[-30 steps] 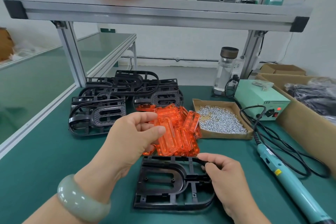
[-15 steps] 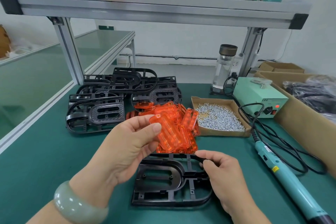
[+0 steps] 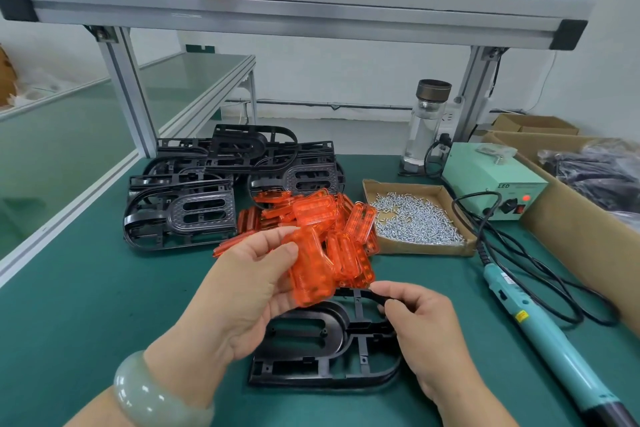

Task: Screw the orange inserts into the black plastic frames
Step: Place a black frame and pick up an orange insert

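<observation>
A black plastic frame [image 3: 311, 357] lies flat on the green mat in front of me. My left hand [image 3: 242, 291] holds one translucent orange insert [image 3: 311, 270] between thumb and fingers, just above the frame's oval opening. My right hand [image 3: 426, 333] pinches the frame's upper right rim. Behind them sits a heap of orange inserts [image 3: 332, 218]. A stack of black frames [image 3: 214, 191] lies at the back left.
A cardboard tray of silver screws [image 3: 415, 222] sits right of the inserts. A teal electric screwdriver [image 3: 540, 333] lies at the right, its cable running to a green power box [image 3: 491, 180]. A glass bottle [image 3: 426, 125], cardboard boxes [image 3: 571, 239] and an overhead shelf [image 3: 294, 14] surround the mat.
My left hand has lifted the orange insert off the heap and brought it down towards the frame. My right hand stays on the frame's rim.
</observation>
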`<action>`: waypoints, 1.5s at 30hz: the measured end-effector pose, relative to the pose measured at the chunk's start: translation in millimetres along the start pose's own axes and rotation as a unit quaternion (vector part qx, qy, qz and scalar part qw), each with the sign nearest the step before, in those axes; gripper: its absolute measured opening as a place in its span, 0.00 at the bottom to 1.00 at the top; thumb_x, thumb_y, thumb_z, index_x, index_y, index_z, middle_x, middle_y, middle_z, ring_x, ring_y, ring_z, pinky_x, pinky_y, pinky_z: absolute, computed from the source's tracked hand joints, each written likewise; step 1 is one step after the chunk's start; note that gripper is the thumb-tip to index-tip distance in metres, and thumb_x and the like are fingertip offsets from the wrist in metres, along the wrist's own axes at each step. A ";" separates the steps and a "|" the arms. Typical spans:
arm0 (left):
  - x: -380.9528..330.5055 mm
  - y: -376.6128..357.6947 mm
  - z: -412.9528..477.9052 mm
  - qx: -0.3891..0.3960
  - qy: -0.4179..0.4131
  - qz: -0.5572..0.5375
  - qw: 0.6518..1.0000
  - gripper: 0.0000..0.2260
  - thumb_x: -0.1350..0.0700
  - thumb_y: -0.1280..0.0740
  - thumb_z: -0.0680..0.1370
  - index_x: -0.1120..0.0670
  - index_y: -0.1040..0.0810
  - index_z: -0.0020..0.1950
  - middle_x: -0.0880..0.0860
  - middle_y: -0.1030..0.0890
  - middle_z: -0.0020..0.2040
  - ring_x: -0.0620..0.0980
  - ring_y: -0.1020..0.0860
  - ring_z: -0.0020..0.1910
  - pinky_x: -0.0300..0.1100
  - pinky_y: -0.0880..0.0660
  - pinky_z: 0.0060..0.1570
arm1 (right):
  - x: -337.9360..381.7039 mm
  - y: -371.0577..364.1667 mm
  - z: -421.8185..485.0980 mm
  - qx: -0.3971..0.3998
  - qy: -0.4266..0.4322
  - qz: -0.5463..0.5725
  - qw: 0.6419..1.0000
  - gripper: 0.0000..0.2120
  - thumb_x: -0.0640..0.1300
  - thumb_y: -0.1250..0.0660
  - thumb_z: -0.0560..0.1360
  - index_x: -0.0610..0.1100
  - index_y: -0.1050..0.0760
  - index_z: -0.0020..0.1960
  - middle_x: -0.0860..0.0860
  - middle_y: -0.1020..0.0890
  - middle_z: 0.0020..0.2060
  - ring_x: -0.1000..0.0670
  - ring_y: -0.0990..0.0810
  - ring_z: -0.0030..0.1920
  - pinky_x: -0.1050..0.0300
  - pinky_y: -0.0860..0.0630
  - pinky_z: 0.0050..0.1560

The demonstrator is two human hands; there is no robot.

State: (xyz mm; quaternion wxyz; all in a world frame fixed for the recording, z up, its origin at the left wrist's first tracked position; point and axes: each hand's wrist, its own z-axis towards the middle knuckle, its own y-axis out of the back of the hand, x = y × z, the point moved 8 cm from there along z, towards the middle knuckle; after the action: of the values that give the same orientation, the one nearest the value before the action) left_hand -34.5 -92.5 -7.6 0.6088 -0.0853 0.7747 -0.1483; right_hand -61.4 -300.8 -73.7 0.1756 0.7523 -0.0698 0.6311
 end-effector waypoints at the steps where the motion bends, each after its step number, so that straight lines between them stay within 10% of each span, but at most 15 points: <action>1: 0.5 4.0 2.7 -0.008 -0.005 0.056 0.998 0.10 0.64 0.37 0.78 0.52 0.19 0.51 0.53 0.16 0.38 0.49 0.20 0.33 0.41 0.23 0.31 | 0.1 -0.4 0.1 0.001 0.000 0.002 1.000 0.21 0.30 0.38 0.73 0.54 0.15 0.40 0.47 0.14 0.37 0.46 0.25 0.38 0.34 0.23 0.49; 8: -18.1 3.9 8.8 0.043 -0.131 0.471 0.871 0.22 0.68 0.36 0.75 0.38 0.22 0.49 0.42 0.18 0.39 0.38 0.23 0.33 0.31 0.25 0.37 | 0.6 -1.1 1.1 0.008 0.005 0.011 1.000 0.20 0.29 0.38 0.74 0.51 0.15 0.39 0.53 0.14 0.37 0.53 0.18 0.36 0.51 0.19 0.43; 18: -29.7 -5.9 -2.4 0.021 -0.231 0.522 0.821 0.11 0.55 0.28 0.73 0.39 0.22 0.38 0.32 0.21 0.37 0.34 0.23 0.35 0.25 0.30 0.37 | -0.1 -1.0 1.8 0.011 0.013 0.018 1.000 0.20 0.29 0.38 0.74 0.50 0.16 0.40 0.56 0.14 0.37 0.57 0.18 0.35 0.62 0.20 0.37; 27: -15.2 -4.3 -0.3 0.050 -0.194 0.649 0.734 0.10 0.51 0.30 0.74 0.39 0.25 0.36 0.38 0.21 0.37 0.37 0.23 0.39 0.31 0.28 0.40 | 1.3 -0.7 0.8 0.004 0.018 -0.001 1.000 0.22 0.30 0.38 0.73 0.55 0.15 0.40 0.47 0.14 0.37 0.44 0.24 0.36 0.35 0.23 0.49; 36: 13.5 -5.8 6.8 0.049 -0.220 0.715 0.662 0.06 0.47 0.37 0.77 0.42 0.20 0.49 0.42 0.28 0.49 0.43 0.31 0.53 0.39 0.31 0.53 | 3.1 -2.9 2.4 0.019 0.032 0.001 0.999 0.23 0.29 0.38 0.73 0.54 0.15 0.37 0.56 0.14 0.39 0.57 0.16 0.40 0.59 0.20 0.42; 45: 16.9 -3.7 -0.8 0.020 -0.238 0.705 0.668 0.07 0.47 0.38 0.78 0.44 0.22 0.52 0.43 0.27 0.49 0.46 0.24 0.46 0.38 0.28 0.46 | 3.8 -1.9 1.0 0.010 0.051 -0.025 0.998 0.19 0.30 0.38 0.73 0.52 0.16 0.41 0.57 0.14 0.38 0.51 0.16 0.41 0.57 0.18 0.43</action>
State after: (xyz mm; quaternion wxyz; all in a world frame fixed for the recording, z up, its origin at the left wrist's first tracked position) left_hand -39.6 -101.1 -21.8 0.6975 0.4660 0.4292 0.3349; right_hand -59.1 -298.9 -70.4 0.1870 0.7225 -0.0352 0.6646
